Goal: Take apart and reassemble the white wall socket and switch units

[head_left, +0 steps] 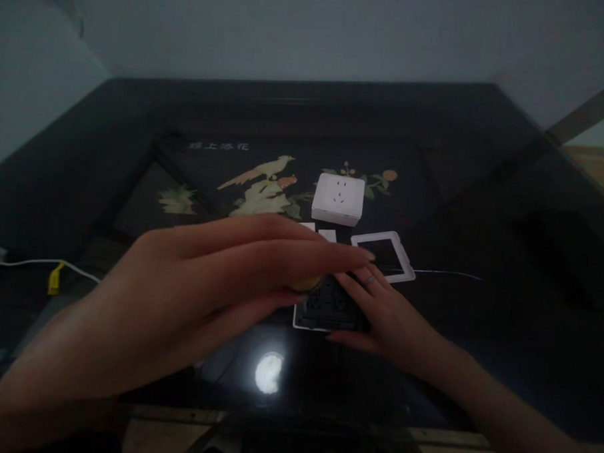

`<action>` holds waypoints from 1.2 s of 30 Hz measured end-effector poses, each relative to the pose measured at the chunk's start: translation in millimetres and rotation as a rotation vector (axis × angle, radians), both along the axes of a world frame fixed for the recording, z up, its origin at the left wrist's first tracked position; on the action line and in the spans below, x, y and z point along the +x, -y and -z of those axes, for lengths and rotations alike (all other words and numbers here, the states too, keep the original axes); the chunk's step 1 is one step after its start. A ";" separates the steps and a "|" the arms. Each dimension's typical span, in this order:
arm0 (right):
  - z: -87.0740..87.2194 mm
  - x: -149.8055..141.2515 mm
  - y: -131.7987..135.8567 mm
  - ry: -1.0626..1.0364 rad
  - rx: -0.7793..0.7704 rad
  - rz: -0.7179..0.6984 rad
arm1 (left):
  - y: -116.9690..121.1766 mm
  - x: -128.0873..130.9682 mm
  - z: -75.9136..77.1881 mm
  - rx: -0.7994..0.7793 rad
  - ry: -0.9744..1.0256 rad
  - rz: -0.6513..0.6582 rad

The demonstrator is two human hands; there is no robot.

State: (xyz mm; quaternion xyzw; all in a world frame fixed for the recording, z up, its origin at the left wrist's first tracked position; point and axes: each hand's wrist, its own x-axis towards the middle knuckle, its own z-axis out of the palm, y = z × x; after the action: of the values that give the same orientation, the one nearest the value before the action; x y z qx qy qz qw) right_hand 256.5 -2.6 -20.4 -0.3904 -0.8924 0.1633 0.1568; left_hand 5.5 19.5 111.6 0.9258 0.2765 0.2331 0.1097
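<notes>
White socket box (338,198): lies slotted face up on the glossy black table (488,321); every place below is taken from it.
Black-backed panel (328,314): on the near side of the box, apart from it, dark back upward with a white edge showing along its near side.
Right hand (383,310): nearer than the box and off to its right, pinching the panel between fingers along its right part and a thumb at its near edge.
Left hand (194,282): nearer than the box and mostly to its left, fingers pressed together with the thumb on a yellowish piece (307,283) above the panel; the hand covers most of it, so it may be a tool handle, but I cannot tell.
Steadying: the right hand's hold looks useful; firm, even pressure should stop the panel rocking or sliding on the slick surface.
Lining up: best to bring the yellowish piece square over the spot it is to meet, with the right fingertips clear of it.
Sight line: a slightly lower left wrist would probably uncover the contact point.
White frame (403,259): nearer than the box and to its right, just beyond the right fingers; worth not nudging.
Small white pieces (326,235): just on the box's near side, easily swept aside by the left fingers.
</notes>
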 end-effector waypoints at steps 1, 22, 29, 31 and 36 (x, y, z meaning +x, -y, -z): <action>0.3 0.2 0.3 0.005 0.003 0.003 | 0.5 2.1 2.2 0.024 0.030 -0.030; -2.8 0.2 -0.3 -0.012 -0.070 -0.002 | -1.7 2.0 -0.4 -0.021 -0.019 -0.065; -1.7 0.4 0.1 -0.019 -0.058 0.006 | -5.1 10.0 12.3 0.053 0.075 -0.079; -0.9 0.4 -0.1 -0.024 -0.059 0.010 | -6.1 13.2 16.2 0.118 0.113 -0.061; -1.3 0.0 -0.8 -0.016 -0.087 0.007 | -5.0 6.9 5.8 -0.064 0.019 -0.085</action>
State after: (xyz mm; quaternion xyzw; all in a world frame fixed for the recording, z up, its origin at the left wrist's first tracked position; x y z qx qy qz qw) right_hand 256.5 -1.9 -19.2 -0.3987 -0.8817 0.2048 0.1475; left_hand 12.4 24.5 105.8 0.9070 0.3218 0.2373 0.1319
